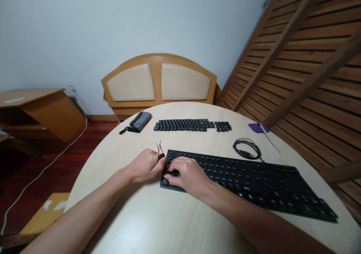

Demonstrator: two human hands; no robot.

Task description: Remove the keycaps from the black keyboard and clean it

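Observation:
My left hand (147, 165) is closed around the dark handle of a wire keycap puller (159, 152), whose thin prongs point up and away from me. Its knuckles rest by the left end of a black keyboard (254, 182). At that same end, my right hand (188, 174) is bent over the keys, thumb and fingertips drawn together. What lies between those fingertips is hidden. Many positions on the keyboard show bare switches, while some keycaps sit along its lower part. Behind it, loose black keycaps (182, 125) lie in rows on the table.
A grey pouch (141, 122) lies at the back left of the round, pale table (146, 224). To the right are a coiled black cable (247, 149), a purple cloth (258, 128) and a thin brush-like stick (270, 138). Wooden slats (304, 77) lean beyond the right edge.

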